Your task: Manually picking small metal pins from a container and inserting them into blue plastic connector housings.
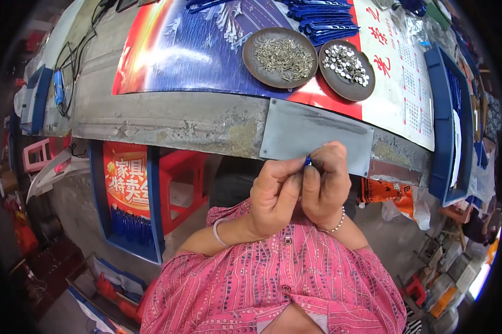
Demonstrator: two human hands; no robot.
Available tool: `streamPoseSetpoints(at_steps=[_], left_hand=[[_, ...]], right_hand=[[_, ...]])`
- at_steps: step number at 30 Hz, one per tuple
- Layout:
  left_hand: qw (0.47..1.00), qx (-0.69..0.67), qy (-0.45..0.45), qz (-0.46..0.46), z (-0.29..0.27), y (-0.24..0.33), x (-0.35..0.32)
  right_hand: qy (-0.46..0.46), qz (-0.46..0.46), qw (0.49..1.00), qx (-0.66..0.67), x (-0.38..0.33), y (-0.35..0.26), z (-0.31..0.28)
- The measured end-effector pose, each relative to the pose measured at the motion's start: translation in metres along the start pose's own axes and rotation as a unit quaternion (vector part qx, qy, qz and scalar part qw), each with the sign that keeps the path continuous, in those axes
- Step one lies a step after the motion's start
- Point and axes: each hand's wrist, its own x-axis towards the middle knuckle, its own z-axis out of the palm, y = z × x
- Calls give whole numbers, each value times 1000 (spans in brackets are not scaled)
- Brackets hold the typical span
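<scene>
Close in front of my chest, my left hand [276, 192] and my right hand [326, 181] meet with thumbs and forefingers pinched together. Between the fingertips a small blue piece [308, 161] shows, with a pale spot at its lower end; the fingers cover most of it. Beyond the hands lies a grey plate [295, 131] with a dark smear, fixed at the table's edge. Past it, a round brown dish [251, 64] holds many thin metal pins [284, 58]. A smaller brown dish [354, 96] beside it holds small silvery-white round pieces [345, 64].
Bundles of slim blue items [326, 22] lie at the back on a printed poster [195, 50]. A blue tray [443, 128] stands at the table's right end. Lower left, another blue tray [157, 211] holds more blue items, near a red stool [187, 167]. Cables [75, 61] trail at the left.
</scene>
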Motion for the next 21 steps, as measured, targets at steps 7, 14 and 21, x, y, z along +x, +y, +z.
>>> streamPoseSetpoints(at_steps=[7, 14, 21], left_hand=[[999, 33, 20, 2, -7, 0, 1], [998, 43, 25, 47, -8, 7, 4], [991, 136, 19, 6, -73, 38, -16]], right_hand=[[-21, 44, 998, -45, 2, -16, 9], [-41, 91, 994, -38, -6, -14, 5], [-138, 202, 934, 260, 17, -13, 22]])
